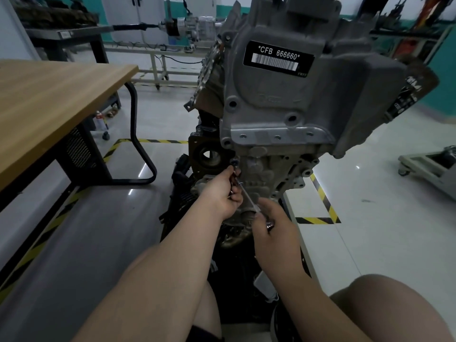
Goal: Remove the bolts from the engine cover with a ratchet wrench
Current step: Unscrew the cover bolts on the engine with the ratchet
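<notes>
Head view: left hand (pixel 225 191) curls round the ratchet (pixel 246 194) head, low at the engine cover's (pixel 269 166) left edge; right hand (pixel 271 225) grips the handle; table (pixel 49 95) stands left.

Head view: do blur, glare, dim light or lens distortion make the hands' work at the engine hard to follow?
Head view: wide-angle distortion stretches the light wooden table top; the black barcode label on the grey cast-metal engine cover reads sharply; the left hand and right hand on the slim metal ratchet wrench sit dimmer, slightly soft; glare streaks the glossy floor.
</notes>
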`<action>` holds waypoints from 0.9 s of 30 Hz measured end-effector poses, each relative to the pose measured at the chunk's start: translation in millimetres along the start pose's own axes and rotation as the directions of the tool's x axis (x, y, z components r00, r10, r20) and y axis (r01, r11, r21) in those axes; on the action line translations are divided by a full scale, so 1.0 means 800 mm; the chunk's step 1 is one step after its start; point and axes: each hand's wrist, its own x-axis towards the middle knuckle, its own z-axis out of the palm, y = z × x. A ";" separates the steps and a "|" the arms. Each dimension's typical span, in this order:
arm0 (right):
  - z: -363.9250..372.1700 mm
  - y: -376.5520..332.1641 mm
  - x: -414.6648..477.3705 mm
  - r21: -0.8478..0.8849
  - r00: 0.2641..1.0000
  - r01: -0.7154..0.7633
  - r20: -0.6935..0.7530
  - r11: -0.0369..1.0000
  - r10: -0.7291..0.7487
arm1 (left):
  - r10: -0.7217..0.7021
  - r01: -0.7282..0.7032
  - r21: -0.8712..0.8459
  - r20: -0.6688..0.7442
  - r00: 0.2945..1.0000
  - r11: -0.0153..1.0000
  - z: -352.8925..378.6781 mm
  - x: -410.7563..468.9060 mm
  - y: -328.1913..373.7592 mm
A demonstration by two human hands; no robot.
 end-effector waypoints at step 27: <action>0.060 -0.020 -0.002 0.176 0.994 -0.088 -0.041 0.980 0.097 | 0.675 -0.450 0.773 0.038 0.737 0.447 -0.009 0.018 0.010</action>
